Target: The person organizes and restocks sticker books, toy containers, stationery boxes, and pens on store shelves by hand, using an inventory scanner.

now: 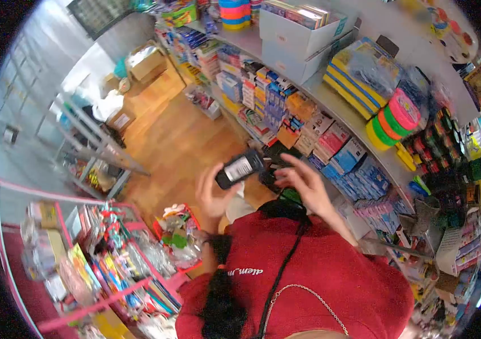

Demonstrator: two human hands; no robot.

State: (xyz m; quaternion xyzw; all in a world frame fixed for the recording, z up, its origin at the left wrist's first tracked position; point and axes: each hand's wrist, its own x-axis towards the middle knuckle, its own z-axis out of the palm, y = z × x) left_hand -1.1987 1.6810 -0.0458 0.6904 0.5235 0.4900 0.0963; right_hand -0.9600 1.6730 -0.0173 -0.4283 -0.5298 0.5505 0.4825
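Fingers of the left hand are gripping a black box above the wooden floor; the right hand is hovering just beside it, fingers loosely spread and curved.

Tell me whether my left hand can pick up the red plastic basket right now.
Probably not: the left hand is holding a black rectangular item with a white label, and would likely need freeing before taking the red plastic basket.

The left hand holds a labelled black object.
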